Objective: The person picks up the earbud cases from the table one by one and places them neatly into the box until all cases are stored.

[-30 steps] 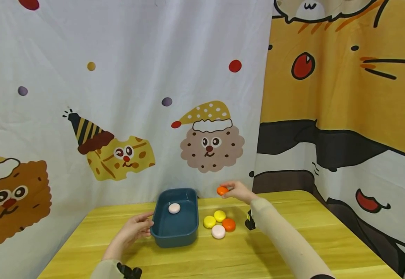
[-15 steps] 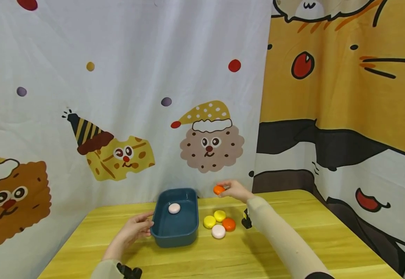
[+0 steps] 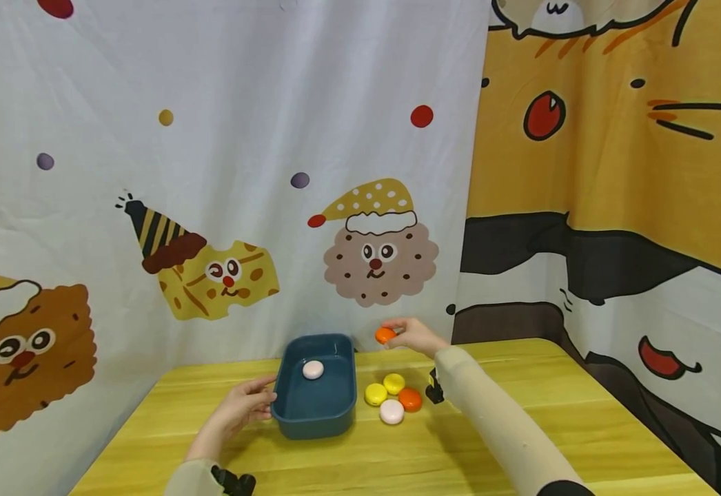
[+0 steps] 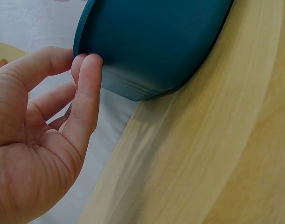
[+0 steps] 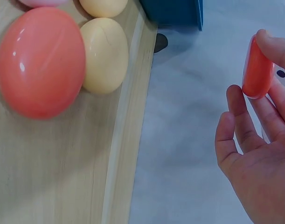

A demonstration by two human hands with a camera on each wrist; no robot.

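Note:
A glossy orange rounded disc (image 3: 385, 335) is held above the table between the thumb and fingers of my right hand (image 3: 415, 336). In the right wrist view that disc (image 5: 258, 70) stands on edge in the grip. My left hand (image 3: 241, 406) pinches the rim of a deep blue-green rectangular container (image 3: 313, 428) at its left side; the left wrist view has thumb and fingertips (image 4: 90, 70) at that rim. One pale pink disc (image 3: 313, 370) lies inside. Right of the container, two yellow discs (image 3: 376, 394), an orange disc (image 3: 410, 399) and a pale pink disc (image 3: 391, 412) sit clustered.
The yellow wood-grain table (image 3: 311, 465) ends at the back against a white cartoon curtain (image 3: 236, 138). A second curtain (image 3: 621, 172) with large animal faces hangs along the right. Dark devices sit at both wrists.
My right hand has moved left with the orange disc, toward the container. The left hand stays at the rim, and the clustered discs have not moved.

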